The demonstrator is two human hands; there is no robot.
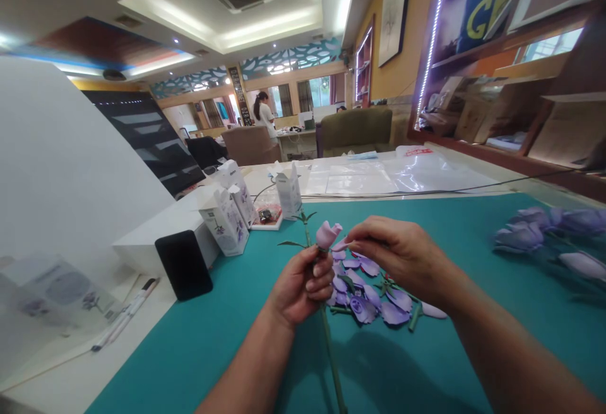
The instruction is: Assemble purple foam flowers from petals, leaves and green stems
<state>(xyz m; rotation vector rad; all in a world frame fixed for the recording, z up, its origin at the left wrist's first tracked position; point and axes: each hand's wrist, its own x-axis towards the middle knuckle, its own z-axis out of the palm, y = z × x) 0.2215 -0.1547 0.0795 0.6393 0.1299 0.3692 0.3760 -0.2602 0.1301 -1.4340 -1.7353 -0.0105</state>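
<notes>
My left hand (307,284) is closed around an artificial purple rose (327,235) just below its bud, with the long green stem (332,354) slanting down toward me. A leafy green piece (307,228) shows above my left fingers; where it joins is hidden. Thumb and fingertips of my right hand (402,253) pinch a light purple petal (341,243) beside the bud. Whether that petal touches the bud I cannot tell. Under and behind the hands lies a pile of loose purple petals (364,307) with small green parts (415,318) on the teal mat (255,294).
Several purple artificial roses (521,234) lie at the right. White printed boxes (225,221) and a small tray (266,223) stand at the back left. A black tablet-like object (184,264) leans on a white box. Pens (124,316) lie left. Clear plastic sheets (350,176) cover the far table. A person (264,114) stands beyond.
</notes>
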